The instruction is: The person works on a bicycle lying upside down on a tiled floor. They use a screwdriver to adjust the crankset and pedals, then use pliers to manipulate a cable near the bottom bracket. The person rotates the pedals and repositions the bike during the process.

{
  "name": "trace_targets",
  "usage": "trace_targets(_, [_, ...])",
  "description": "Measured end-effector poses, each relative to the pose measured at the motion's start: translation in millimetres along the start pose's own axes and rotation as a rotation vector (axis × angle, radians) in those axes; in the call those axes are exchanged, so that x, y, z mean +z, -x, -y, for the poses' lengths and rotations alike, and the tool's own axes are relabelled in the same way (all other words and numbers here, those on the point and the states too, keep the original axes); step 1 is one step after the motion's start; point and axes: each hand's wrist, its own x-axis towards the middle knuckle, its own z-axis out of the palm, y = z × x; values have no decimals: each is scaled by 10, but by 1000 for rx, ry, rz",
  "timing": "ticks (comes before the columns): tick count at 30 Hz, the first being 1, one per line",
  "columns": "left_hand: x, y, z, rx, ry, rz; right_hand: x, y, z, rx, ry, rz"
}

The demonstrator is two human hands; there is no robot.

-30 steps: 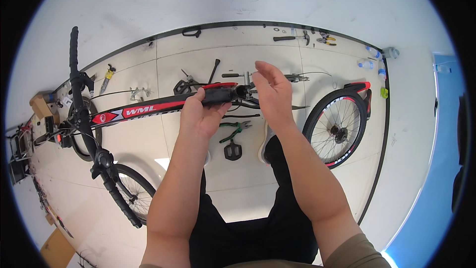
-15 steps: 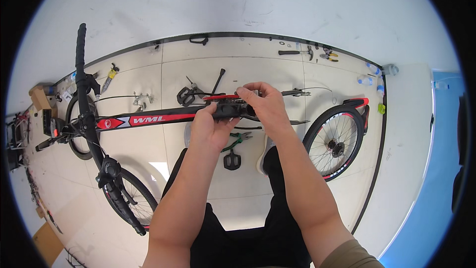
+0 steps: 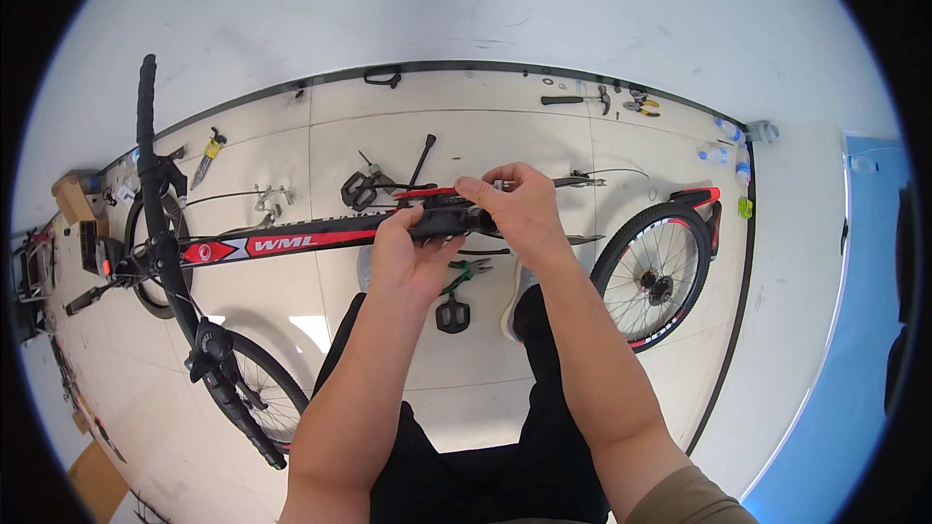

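A black and red bicycle frame (image 3: 335, 235) lies across in front of me, with the black handlebar (image 3: 171, 243) at its left end. My left hand (image 3: 413, 257) grips the underside of the frame near its middle joint, fingers curled round the tube. Just right of it, my right hand (image 3: 516, 209) bends over the same joint, its thumb by a red tube (image 3: 424, 193). Its fingertips close around a small spot there, and I cannot make out what lies between them. Green-handled pliers (image 3: 468, 272) and a black pedal (image 3: 452, 314) rest on the floor below my hands.
A loose wheel (image 3: 658, 277) lies at the right. Beyond the frame are another pedal (image 3: 358, 191), a brake caliper (image 3: 275, 198) and a hammer (image 3: 580, 99). Yellow-handled pliers (image 3: 641, 109) and plastic bottles (image 3: 714, 154) lie near the wall (image 3: 466, 10).
The handlebar and frame appear slightly farther left in the view. Both hands stay at the frame joint, with my right fingers and thumb shifted only a little.
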Motion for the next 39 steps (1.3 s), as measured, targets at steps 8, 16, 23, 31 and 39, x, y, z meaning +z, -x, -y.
trace_targets(8, [7, -21, 17, 24, -28, -13, 35, -29, -52, -35, 83, -21])
trace_targets(16, [-97, -155, 5, -21, 16, 9, 93, 20, 7, -60, 254, -110])
trace_targets(23, [-105, -166, 15, -70, 22, 98, 3, -66, -81, -70, 178, -51])
trace_targets(31, [-25, -73, -4, -17, 1, 9, 13, -35, 30, 124, -51, 155])
trace_targets(39, [-29, -31, -18, -2, 11, -4, 58, -25, -2, 34, 115, 55])
